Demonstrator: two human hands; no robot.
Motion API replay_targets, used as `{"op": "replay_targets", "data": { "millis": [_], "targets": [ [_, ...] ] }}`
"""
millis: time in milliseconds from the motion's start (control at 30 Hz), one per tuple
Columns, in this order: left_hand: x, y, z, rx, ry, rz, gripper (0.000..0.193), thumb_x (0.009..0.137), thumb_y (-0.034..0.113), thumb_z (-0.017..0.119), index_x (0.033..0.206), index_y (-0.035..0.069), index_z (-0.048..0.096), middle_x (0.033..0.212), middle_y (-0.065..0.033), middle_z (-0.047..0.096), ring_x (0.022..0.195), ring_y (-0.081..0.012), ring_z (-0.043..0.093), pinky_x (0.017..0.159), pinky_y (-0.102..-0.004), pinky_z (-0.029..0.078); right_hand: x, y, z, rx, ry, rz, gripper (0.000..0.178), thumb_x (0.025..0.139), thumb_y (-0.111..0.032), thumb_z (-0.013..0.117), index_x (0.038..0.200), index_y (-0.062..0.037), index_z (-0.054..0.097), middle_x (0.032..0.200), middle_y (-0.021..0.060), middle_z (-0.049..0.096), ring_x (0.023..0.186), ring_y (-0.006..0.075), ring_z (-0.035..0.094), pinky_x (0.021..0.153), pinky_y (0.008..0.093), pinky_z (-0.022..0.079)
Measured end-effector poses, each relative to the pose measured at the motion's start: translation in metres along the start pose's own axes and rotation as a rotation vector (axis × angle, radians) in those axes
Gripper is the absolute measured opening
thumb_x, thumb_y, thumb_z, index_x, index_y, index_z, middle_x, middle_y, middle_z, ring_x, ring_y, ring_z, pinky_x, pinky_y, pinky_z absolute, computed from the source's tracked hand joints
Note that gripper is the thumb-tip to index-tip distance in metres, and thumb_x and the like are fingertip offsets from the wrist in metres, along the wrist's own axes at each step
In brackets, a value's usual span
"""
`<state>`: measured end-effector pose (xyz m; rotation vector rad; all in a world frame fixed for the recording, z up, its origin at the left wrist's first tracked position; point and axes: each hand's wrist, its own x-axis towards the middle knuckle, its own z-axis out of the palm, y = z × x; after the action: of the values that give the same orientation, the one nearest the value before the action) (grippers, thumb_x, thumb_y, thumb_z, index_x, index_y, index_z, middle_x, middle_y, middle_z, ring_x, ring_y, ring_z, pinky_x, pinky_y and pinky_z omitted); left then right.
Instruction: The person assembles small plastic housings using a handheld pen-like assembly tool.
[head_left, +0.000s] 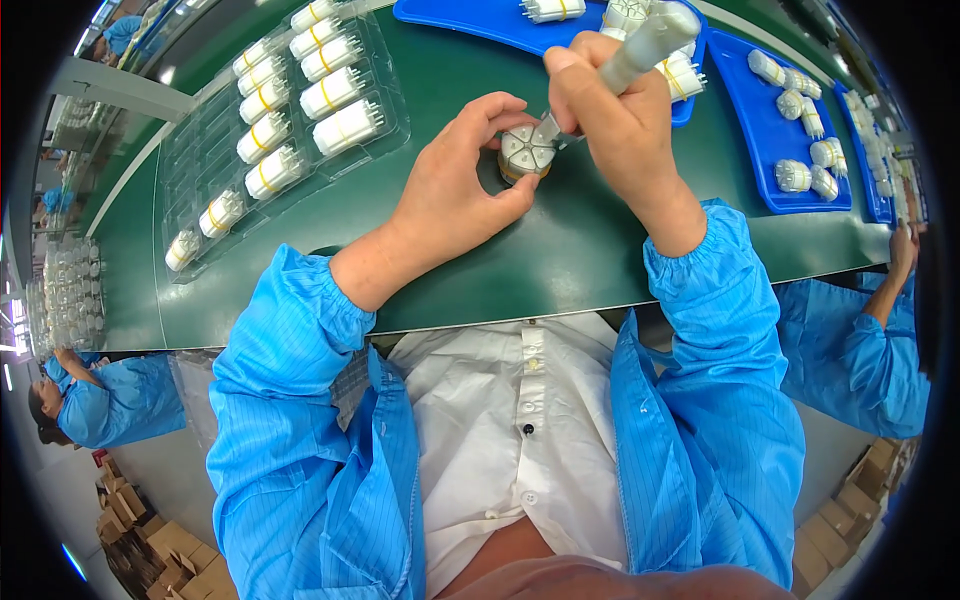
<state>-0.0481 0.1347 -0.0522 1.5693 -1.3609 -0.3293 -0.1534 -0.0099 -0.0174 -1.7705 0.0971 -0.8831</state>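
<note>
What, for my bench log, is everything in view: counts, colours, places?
held cylinder: one, whitish, upper centre
hand tool: one, pale grey, upper centre
clear tray: one, transparent, upper left
banded cylinders: about twelve, white, in clear tray
blue trays: three, blue, top and right
other cylinders: many, white, on blue trays
stacked parts: many, whitish, left edge
table: one, green, under trays
co-workers: two at least, blue-clad, side edges
cardboard boxes: several, brown, both lower sides
shirt: one, white, lower centre
sleeves: two, blue, either side
left hand: one, bare, around held cylinder
right hand: one, bare, gripping hand tool
</note>
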Motion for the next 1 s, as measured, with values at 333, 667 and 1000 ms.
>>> {"op": "replay_targets", "data": {
  "millis": [333,667,1000],
  "targets": [
    [0.004,0.000,-0.002,0.305,0.019,0.119,0.063,0.070,0.020,0.085,0.121,0.004,0.052,0.097,-0.0102,0.059,0.089,-0.0280,0.059,0.077,-0.0371,0.050,-0.002,0.006,0.005,-0.273,-0.061,-0.217,0.029,0.093,-0.019,0.063,0.068,-0.0060,0.052,0.059,0.0008,0.048,0.052,0.0118,0.042,0.049,0.0284,0.034],
    [-0.001,0.000,-0.002,-0.035,-0.020,0.025,0.063,0.077,0.010,0.075,0.131,0.004,0.044,0.118,-0.0117,0.064,0.102,-0.0270,0.063,0.090,-0.0344,0.051,-0.001,-0.009,-0.002,0.111,0.065,0.056,0.034,0.096,-0.021,0.057,0.066,-0.0083,0.049,0.059,-0.0029,0.048,0.056,0.0052,0.044,0.050,0.0249,0.033],
    [0.004,0.004,-0.004,0.209,-0.005,0.099,0.061,0.074,0.015,0.080,0.126,0.004,0.049,0.110,-0.0114,0.062,0.104,-0.0287,0.058,0.092,-0.0377,0.048,-0.004,0.001,0.006,-0.287,-0.056,-0.257,0.031,0.093,-0.012,0.061,0.066,-0.0052,0.047,0.061,-0.0014,0.045,0.056,0.0072,0.038,0.049,0.0275,0.031]
  ]
}}
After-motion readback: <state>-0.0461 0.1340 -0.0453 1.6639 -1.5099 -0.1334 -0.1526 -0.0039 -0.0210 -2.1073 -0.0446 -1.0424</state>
